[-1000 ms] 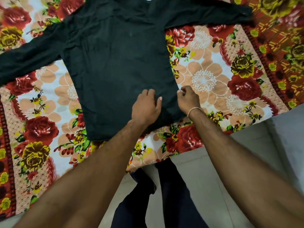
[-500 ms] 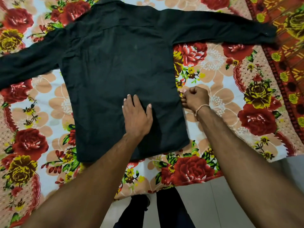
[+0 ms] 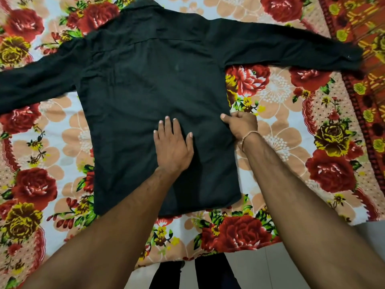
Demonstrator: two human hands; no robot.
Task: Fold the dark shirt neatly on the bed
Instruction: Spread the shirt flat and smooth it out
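The dark shirt [image 3: 150,105] is lying spread flat, back side up, on the flowered bedsheet [image 3: 312,126], with the collar pointing away from the person and the hem near the bed edge, so its long axis is running straight away from the body. Both sleeves are stretching out sideways, the right sleeve [image 3: 291,51] going far to the right and the left sleeve [image 3: 35,84] to the left. The left hand [image 3: 173,147] is resting flat on the lower middle of the shirt, palm down, fingers wide and spread, pressing the cloth and gripping nothing. The right hand [image 3: 241,124] is sitting at the right side seam, just beside the left hand, and it is curling closed around the edge of the fabric, thumb on top of the cloth. This side edge is lying directly under the right hand, so I am judging that the first side fold is starting: the right hand seems ready to carry the seam inward over the line which the left hand is holding. The left side is well apart from both hands.
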